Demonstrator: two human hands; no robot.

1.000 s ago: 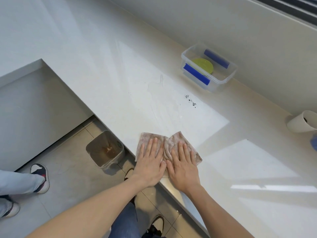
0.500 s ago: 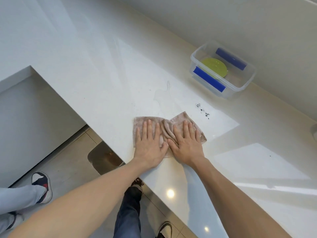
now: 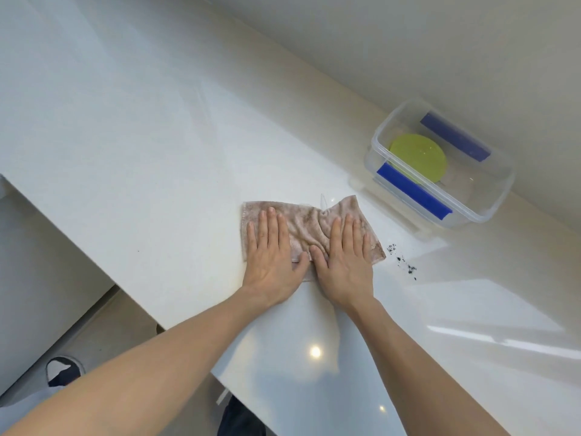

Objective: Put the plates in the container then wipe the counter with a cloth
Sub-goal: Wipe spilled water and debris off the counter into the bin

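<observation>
So from the head cam I've got both palms flat on the cloth [image 3: 309,229], fingers spread out, nothing gripped. Left hand [image 3: 271,258] is on the cloth's left half, right hand [image 3: 344,258] on its right half, thumbs nearly touching. The cloth sits mid-counter [image 3: 141,146], a bit in from the front edge. Some dark crumbs [image 3: 404,261] lie just off its right corner. Back by the wall is the clear container [image 3: 440,166] with blue clips, lid off, and a green plate [image 3: 418,157] lying inside it.
</observation>
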